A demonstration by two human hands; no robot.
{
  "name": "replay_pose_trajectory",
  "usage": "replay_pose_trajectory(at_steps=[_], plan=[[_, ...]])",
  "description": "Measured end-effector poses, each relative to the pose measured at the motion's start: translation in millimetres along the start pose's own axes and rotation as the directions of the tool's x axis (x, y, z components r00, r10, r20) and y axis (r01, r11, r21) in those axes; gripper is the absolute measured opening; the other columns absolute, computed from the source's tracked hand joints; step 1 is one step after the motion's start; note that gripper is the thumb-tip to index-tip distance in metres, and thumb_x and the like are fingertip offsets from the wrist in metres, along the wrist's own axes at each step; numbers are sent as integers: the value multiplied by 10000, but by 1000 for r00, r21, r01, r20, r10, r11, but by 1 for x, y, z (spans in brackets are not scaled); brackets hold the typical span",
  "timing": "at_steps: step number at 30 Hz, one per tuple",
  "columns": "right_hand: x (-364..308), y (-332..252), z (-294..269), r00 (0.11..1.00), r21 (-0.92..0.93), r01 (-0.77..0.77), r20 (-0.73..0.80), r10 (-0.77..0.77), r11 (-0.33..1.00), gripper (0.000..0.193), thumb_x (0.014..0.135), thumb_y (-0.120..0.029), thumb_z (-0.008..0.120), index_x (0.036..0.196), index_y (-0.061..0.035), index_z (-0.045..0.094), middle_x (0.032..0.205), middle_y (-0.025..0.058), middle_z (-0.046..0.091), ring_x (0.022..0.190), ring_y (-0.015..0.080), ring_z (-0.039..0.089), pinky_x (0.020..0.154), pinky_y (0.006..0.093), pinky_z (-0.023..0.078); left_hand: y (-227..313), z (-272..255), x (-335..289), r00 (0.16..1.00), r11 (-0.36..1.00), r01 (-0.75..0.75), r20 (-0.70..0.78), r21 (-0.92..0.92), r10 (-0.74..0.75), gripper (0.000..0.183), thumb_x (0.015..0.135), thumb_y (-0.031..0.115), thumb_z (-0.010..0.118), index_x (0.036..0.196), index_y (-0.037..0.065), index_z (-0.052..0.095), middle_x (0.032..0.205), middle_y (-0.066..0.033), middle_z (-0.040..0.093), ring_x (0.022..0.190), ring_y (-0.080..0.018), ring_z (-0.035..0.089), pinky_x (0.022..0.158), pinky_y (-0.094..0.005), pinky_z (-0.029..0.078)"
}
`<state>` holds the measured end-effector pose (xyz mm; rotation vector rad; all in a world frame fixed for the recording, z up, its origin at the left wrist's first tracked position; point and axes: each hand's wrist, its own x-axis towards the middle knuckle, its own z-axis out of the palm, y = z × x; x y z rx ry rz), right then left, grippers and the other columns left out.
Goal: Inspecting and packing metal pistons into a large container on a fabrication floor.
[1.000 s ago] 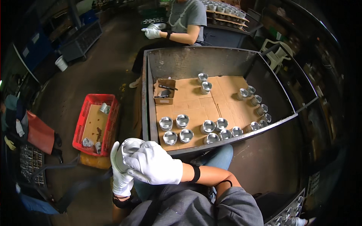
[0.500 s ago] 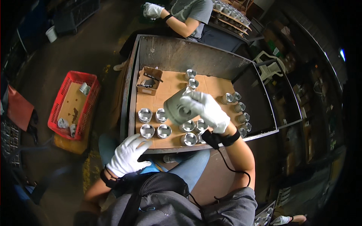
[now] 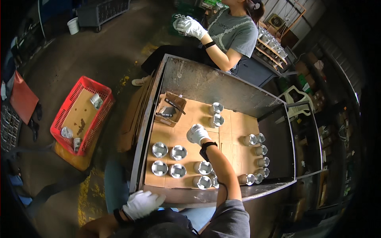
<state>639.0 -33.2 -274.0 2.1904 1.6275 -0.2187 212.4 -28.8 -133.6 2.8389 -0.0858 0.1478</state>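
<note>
My right hand point(image 3: 202, 135), in a white glove, reaches over the cardboard-lined metal bin point(image 3: 222, 89) and grips a silver piston point(image 3: 192, 135) near the middle of the cardboard. The glove covers much of it. Two pistons point(image 3: 216, 121) stand just beyond, by the back wall. To the near left, a piston point(image 3: 178, 152) belongs to a small square cluster. Another piston point(image 3: 204, 167) stands beside my right forearm, which partly hides its group. My left hand point(image 3: 143, 204), gloved and holding nothing, rests at the bin's near edge with its fingers stretched out.
Several pistons point(image 3: 262, 161) line the bin's right side. A small cardboard box point(image 3: 180, 104) with dark pens sits in the far left corner. A red crate point(image 3: 58, 119) holding a few pistons is off to the left. Across the bin, a co-worker point(image 3: 234, 33) holds a metal part.
My right hand has carried the piston from close to me down and away, to the middle of the cardboard. My left hand has dropped slightly nearer. The head view has shifted.
</note>
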Motion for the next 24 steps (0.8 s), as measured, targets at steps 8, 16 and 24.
replay_pose_trajectory(at_steps=[8,16,24], plan=[[71,-49,114,885,476,-282,-206,418,833,218,916,-187,489,956,-142,699,941,115,704,814,286,692,698,366,556,4,10,16,997,993,-28,-64,111,35,268,809,177,623,1075,191,644,754,85,564,667,-86,580,549,-242,467],[34,-85,91,894,764,-172,-144,424,622,321,907,-337,557,1126,-118,641,1015,171,692,968,330,665,840,420,533,11,11,17,934,969,246,-261,-27,-245,209,809,164,680,1005,236,665,684,105,559,571,-86,553,490,-257,429],[-92,36,117,874,492,-452,410,260,744,405,904,-407,511,1094,-130,735,1133,178,690,1064,331,660,926,383,518,3,11,14,999,984,-46,-3,171,47,326,793,161,669,1114,197,617,747,83,598,643,-110,576,515,-278,456]])
